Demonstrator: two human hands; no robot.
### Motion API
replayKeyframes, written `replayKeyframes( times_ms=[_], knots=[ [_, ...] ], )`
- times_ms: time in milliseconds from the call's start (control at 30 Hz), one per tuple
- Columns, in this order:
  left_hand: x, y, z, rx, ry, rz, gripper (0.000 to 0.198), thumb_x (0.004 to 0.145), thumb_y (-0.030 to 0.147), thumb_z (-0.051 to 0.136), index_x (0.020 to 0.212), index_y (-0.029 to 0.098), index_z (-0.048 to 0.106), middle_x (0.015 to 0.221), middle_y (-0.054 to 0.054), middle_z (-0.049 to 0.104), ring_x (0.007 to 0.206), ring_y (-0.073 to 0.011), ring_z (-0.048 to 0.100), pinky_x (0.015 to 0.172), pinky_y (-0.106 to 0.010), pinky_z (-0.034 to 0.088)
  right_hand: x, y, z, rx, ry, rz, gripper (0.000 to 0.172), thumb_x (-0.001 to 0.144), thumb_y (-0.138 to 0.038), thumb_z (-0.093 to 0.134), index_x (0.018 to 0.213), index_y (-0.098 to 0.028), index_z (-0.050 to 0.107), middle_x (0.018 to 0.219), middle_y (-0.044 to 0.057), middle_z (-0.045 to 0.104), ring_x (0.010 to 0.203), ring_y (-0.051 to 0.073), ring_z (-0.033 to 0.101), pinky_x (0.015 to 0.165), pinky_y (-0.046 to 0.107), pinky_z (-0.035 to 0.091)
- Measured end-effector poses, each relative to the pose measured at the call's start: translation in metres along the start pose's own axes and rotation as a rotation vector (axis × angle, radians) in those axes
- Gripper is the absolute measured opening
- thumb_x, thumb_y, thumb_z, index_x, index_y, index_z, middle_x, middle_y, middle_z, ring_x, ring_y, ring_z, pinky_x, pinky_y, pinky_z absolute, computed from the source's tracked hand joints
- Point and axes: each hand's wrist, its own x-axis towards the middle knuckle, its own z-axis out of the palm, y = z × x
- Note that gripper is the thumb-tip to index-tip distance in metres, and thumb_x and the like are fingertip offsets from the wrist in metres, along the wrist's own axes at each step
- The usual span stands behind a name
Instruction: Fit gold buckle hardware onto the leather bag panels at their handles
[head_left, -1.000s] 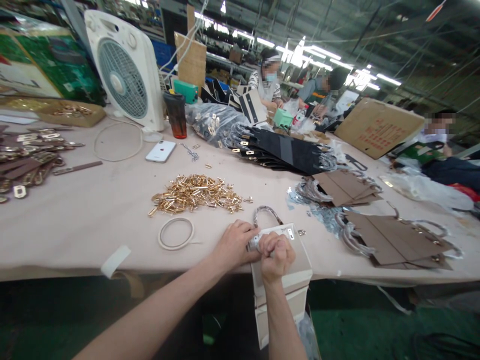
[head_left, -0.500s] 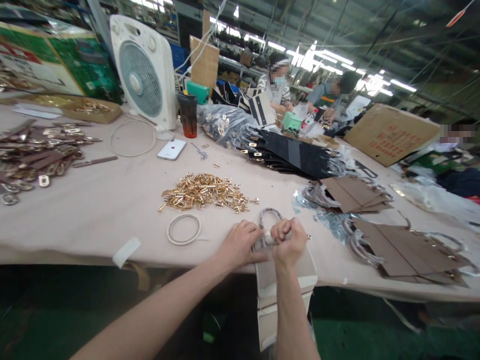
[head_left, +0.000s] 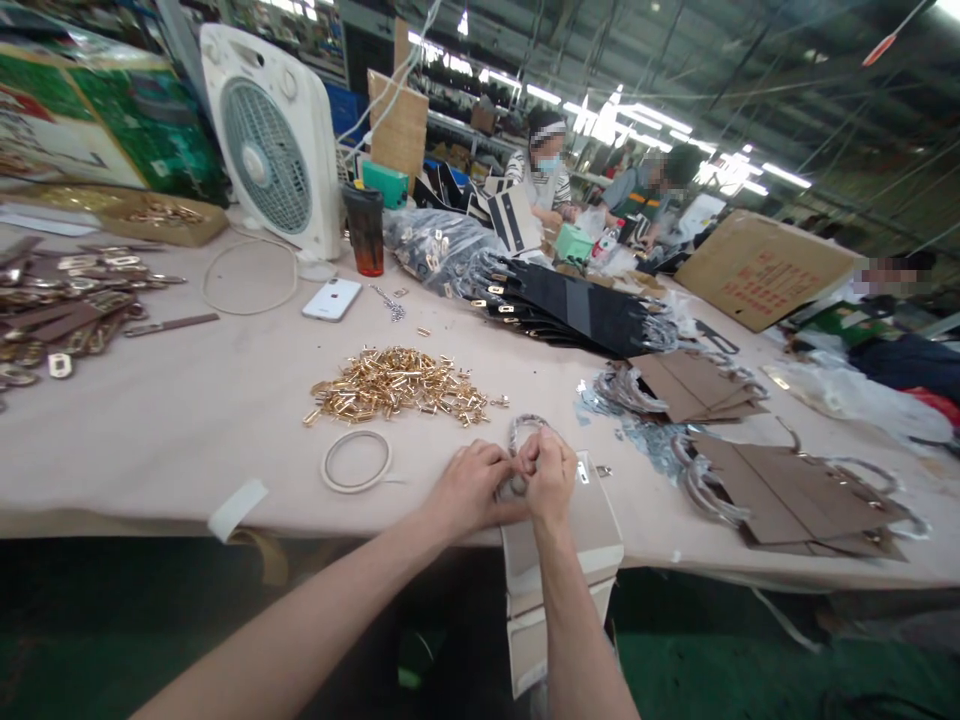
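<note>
A beige and taupe bag panel point(head_left: 596, 515) lies across the table's front edge, its lower part hanging down. From its top curves a handle point(head_left: 527, 420) in clear wrap. My left hand point(head_left: 474, 487) is closed around the panel's edge at the handle's base, thumb below and fingers above. Close against it, my right hand point(head_left: 549, 470) is closed in a pinch at the same handle base; what its fingertips hold is hidden. A gold metal plate point(head_left: 583, 470) shows on the panel just right of that hand. Beyond my hands lies a heap of small gold fittings point(head_left: 397, 385).
A tape roll point(head_left: 356, 462) lies left of my hands. Brown bag panels with wrapped handles point(head_left: 795, 490) are stacked at right, black panels point(head_left: 577, 305) behind. A phone point(head_left: 332, 299), a cup point(head_left: 365, 230) and a fan point(head_left: 270, 150) stand farther back. Two people work across the table.
My right hand has turned from a raised fist into a lower pinch, closer to my left hand, uncovering the gold plate. My left hand stays at the handle base. The view has shifted slightly.
</note>
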Motion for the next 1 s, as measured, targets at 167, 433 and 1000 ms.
replayKeyframes(
  times_ms=[167, 433, 1000],
  knots=[
    [-0.001, 0.002, -0.002, -0.001, -0.011, 0.007, 0.053, 0.075, 0.054, 0.088, 0.118, 0.030, 0.067, 0.113, -0.003, 0.068, 0.110, -0.0273, 0.057, 0.090, -0.040, 0.045, -0.009, -0.021, 0.001, 0.250, 0.050, -0.193, 0.041, 0.101, -0.035, 0.054, 0.063, -0.022, 0.047, 0.049, -0.007, 0.037, 0.042, 0.010, 0.033, 0.045, 0.025, 0.031],
    [-0.001, 0.004, -0.003, 0.007, -0.016, -0.011, 0.044, 0.078, 0.051, 0.084, 0.110, 0.026, 0.068, 0.112, -0.004, 0.067, 0.110, -0.0268, 0.056, 0.090, -0.039, 0.044, -0.015, -0.007, -0.006, 0.118, -0.053, -0.071, 0.043, 0.102, -0.037, 0.053, 0.062, -0.023, 0.044, 0.050, -0.007, 0.037, 0.042, 0.009, 0.032, 0.044, 0.025, 0.027],
    [0.004, -0.006, 0.006, -0.035, 0.050, 0.039, 0.067, 0.081, 0.048, 0.082, 0.139, 0.023, 0.060, 0.132, -0.010, 0.068, 0.121, -0.0320, 0.060, 0.104, -0.049, 0.049, -0.027, -0.016, -0.090, 0.375, 0.477, -0.014, 0.043, 0.097, -0.049, 0.054, 0.066, -0.023, 0.038, 0.050, -0.011, 0.032, 0.038, 0.006, 0.022, 0.042, 0.020, 0.029]
  ],
)
